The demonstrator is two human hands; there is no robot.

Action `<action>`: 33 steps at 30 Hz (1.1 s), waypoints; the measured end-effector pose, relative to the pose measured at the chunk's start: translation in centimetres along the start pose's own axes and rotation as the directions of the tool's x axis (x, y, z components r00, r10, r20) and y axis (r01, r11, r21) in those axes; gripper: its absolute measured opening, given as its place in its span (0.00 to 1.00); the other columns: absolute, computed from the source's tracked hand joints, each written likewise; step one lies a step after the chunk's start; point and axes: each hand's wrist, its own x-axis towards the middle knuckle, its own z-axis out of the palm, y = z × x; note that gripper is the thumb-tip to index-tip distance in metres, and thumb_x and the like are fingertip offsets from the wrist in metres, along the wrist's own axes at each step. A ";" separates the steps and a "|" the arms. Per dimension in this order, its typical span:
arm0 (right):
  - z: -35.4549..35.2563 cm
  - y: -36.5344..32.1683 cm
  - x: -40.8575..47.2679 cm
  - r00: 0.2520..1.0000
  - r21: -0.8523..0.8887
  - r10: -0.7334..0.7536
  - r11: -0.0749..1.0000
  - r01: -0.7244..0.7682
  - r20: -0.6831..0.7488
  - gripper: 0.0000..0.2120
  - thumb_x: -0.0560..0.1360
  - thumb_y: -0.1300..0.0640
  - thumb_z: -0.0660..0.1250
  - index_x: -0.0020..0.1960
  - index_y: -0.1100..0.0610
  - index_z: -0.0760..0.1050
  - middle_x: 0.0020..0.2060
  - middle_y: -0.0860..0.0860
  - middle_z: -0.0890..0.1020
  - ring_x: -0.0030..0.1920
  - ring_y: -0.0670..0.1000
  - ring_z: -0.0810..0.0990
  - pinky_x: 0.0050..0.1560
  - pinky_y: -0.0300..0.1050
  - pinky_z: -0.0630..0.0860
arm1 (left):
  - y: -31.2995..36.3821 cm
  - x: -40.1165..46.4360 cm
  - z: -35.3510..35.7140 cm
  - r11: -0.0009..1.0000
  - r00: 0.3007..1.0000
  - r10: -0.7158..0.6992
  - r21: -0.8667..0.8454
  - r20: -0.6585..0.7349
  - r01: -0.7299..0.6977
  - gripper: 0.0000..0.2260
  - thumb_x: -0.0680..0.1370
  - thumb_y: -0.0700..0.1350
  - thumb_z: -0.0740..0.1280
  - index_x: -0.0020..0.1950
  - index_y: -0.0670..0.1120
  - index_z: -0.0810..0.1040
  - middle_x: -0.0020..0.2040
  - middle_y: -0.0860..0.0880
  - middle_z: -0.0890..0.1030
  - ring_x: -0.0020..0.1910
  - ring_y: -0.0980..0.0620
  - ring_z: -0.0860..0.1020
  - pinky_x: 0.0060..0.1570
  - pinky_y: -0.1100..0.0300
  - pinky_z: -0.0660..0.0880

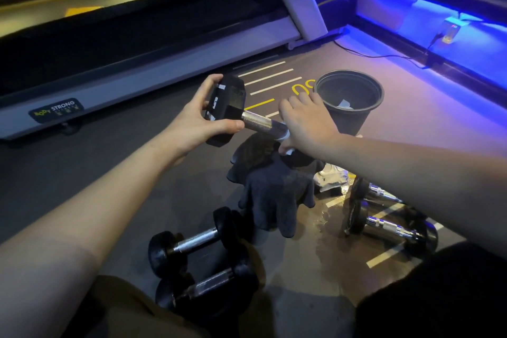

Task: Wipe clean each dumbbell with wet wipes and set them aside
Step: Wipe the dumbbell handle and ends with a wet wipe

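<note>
Five dumbbells: one hex dumbbell (233, 110) was held off the floor; two round-headed pairs were seen lying below, a left pair (192, 244) and a right pair (384, 225).
Left hand: the left hand (200, 121) was clamped on the near hex head, fingers over the top and thumb curled along its lower face.
Right hand: the right hand (307, 123) was wrapped round the far part of the chrome handle, with a white wet wipe (285, 143) pinched against the metal.
Step judged: the handle was apparently being wiped; the far head was hidden behind the right hand.
Progress: which of the floor pairs had been cleaned could not be told; at least the held one was judged unfinished.
Bin: a black bucket (348, 101) was stood just beyond the right hand, a pale scrap visible inside.
Cloth: a dark towel (274, 189) was draped directly below the held dumbbell.
Wipes pack: a white packet (332, 175) was partly seen beside the towel.
Room: a treadmill base (153, 77) bounded the left; bare floor (137, 173) lay between it and the towel, judged the freest spot for setting down.
</note>
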 end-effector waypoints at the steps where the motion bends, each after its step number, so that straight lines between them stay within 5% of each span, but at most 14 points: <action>1: 0.1 0.0 -0.1 1.000 0.006 -0.004 1.000 0.004 -0.004 0.40 0.53 0.34 0.78 0.52 0.58 0.70 0.48 0.54 0.79 0.54 0.59 0.74 0.57 0.54 0.65 | 0.0 0.0 -0.1 1.000 1.000 -0.003 -0.002 0.004 0.003 0.38 0.71 0.41 0.78 0.72 0.65 0.65 0.60 0.50 0.77 0.44 0.72 0.78 0.42 0.68 0.77; 8: 0.2 1.9 0.4 0.991 0.154 -0.072 0.987 0.054 0.110 0.28 0.63 0.39 0.77 0.55 0.53 0.75 0.44 0.51 0.84 0.54 0.55 0.79 0.72 0.53 0.56 | 0.2 -0.5 -0.1 1.000 1.000 0.001 0.000 0.021 -0.001 0.38 0.71 0.41 0.78 0.72 0.64 0.64 0.57 0.50 0.77 0.43 0.69 0.78 0.40 0.69 0.76; 15: -1.5 3.7 2.8 0.854 0.483 -0.170 0.870 -0.104 0.492 0.29 0.64 0.53 0.81 0.62 0.49 0.74 0.47 0.43 0.85 0.50 0.51 0.81 0.51 0.46 0.77 | 1.1 -0.7 0.6 0.999 1.000 0.021 0.024 0.015 -0.021 0.38 0.70 0.41 0.79 0.73 0.63 0.65 0.57 0.61 0.75 0.53 0.61 0.77 0.47 0.71 0.75; 18: -2.0 3.8 3.2 0.815 0.490 -0.191 0.862 -0.127 0.547 0.30 0.64 0.54 0.81 0.63 0.50 0.74 0.45 0.43 0.85 0.42 0.45 0.80 0.40 0.40 0.72 | 1.3 -0.6 0.8 0.999 1.000 0.023 0.022 0.015 -0.023 0.38 0.70 0.41 0.79 0.72 0.63 0.65 0.59 0.61 0.75 0.55 0.58 0.78 0.48 0.70 0.75; 21: -1.8 3.3 2.9 0.863 0.463 -0.147 0.880 -0.109 0.483 0.30 0.63 0.50 0.81 0.62 0.52 0.75 0.46 0.48 0.84 0.49 0.51 0.79 0.55 0.45 0.71 | 1.2 -0.6 0.6 1.000 1.000 0.008 0.016 0.011 -0.008 0.38 0.70 0.40 0.78 0.72 0.64 0.65 0.58 0.59 0.76 0.54 0.59 0.78 0.46 0.70 0.75; 25: 0.0 2.4 1.9 0.957 0.340 -0.096 0.940 -0.003 0.274 0.32 0.57 0.38 0.80 0.56 0.48 0.74 0.45 0.47 0.80 0.59 0.53 0.74 0.74 0.53 0.52 | 0.8 -0.8 0.4 1.000 1.000 -0.008 0.010 0.004 0.008 0.37 0.71 0.39 0.78 0.71 0.65 0.65 0.56 0.55 0.76 0.50 0.60 0.78 0.42 0.71 0.75; 30: 0.4 0.9 0.6 0.994 0.129 -0.056 0.991 0.044 0.089 0.36 0.53 0.34 0.79 0.53 0.51 0.73 0.48 0.50 0.81 0.57 0.56 0.74 0.71 0.55 0.59 | 0.5 -0.7 0.3 1.000 1.000 -0.008 0.015 0.005 0.008 0.37 0.70 0.41 0.78 0.70 0.66 0.65 0.58 0.51 0.76 0.53 0.56 0.78 0.43 0.68 0.77; 33: 0.4 0.2 0.5 0.998 0.103 -0.044 0.994 0.038 0.054 0.35 0.55 0.37 0.80 0.53 0.53 0.71 0.48 0.52 0.81 0.55 0.57 0.74 0.67 0.53 0.62 | 0.6 -0.7 0.4 1.000 1.000 -0.009 0.011 -0.006 0.009 0.38 0.71 0.40 0.78 0.72 0.65 0.65 0.57 0.51 0.77 0.48 0.62 0.79 0.45 0.66 0.77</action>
